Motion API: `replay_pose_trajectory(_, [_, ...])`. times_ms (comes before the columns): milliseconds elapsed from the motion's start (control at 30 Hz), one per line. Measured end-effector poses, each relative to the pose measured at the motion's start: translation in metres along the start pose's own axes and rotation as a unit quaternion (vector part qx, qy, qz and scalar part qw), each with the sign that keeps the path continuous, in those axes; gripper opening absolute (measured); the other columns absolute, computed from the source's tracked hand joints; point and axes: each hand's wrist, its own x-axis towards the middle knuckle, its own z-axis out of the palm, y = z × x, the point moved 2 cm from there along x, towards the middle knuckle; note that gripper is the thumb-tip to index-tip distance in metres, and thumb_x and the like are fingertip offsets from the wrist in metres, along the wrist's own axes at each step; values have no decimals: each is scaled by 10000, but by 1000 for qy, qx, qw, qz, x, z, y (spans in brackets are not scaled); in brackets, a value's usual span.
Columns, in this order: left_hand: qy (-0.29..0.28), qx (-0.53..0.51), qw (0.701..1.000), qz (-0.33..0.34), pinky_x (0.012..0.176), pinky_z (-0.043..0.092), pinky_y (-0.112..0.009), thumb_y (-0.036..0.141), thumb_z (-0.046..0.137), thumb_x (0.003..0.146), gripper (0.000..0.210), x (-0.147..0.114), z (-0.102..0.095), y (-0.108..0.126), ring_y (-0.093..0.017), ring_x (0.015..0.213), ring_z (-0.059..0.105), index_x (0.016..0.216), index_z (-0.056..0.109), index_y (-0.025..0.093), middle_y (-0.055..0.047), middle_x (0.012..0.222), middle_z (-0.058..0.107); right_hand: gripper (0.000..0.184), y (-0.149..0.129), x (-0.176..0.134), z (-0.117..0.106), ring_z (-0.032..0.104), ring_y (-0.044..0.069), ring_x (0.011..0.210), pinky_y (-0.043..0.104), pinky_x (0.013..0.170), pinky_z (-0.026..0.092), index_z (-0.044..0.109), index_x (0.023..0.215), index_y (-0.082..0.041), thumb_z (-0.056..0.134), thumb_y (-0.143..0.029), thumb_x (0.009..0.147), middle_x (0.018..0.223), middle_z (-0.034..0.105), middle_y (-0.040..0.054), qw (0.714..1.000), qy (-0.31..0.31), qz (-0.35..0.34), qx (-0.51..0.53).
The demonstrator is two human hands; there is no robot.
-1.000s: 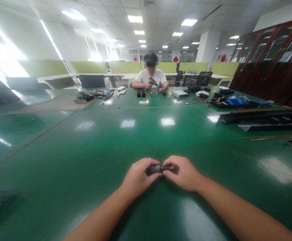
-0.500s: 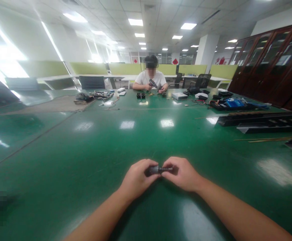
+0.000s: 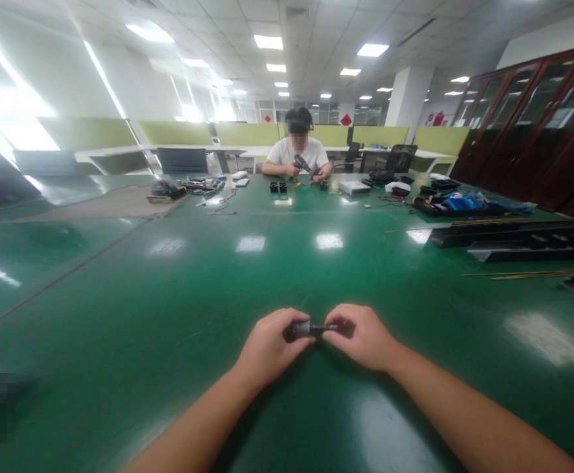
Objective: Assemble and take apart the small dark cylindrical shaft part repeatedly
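Note:
My left hand (image 3: 270, 340) is closed round a small grey-and-black cylinder (image 3: 301, 328), held level just over the green tabletop. A thin dark rod (image 3: 317, 327) sticks out of the cylinder's right end. My right hand (image 3: 360, 335) pinches toward the rod's outer part with thumb and forefinger, and the rod's tip lies between them. A small gap separates the right fingertips from the cylinder. What kind of part it is, I cannot make out; my left fingers hide its rear end.
Across the green table (image 3: 208, 276) a person (image 3: 297, 154) in white holds a power drill (image 3: 301, 163). Black metal channels (image 3: 523, 240) and thin rods lie at the right. A blue bundle (image 3: 464, 200), a white box (image 3: 354, 188) and tangled cables (image 3: 222, 203) lie farther back.
My right fingertips have shifted slightly right along the rod, away from the cylinder. Both hands sit a touch higher in view. The left hand keeps its hold.

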Motion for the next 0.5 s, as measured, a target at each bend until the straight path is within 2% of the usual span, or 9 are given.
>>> replay_pose_trajectory(500, [14,12,1000,-1,751,509,-272,244,788,760,264,1,-1,-5,-163,842,662,995,667,248,12,932,706,45,2,1,-2,589,141,672,249,627,430,697,834,-191,704,-215,796,760,675,0,1000,8,13,-9])
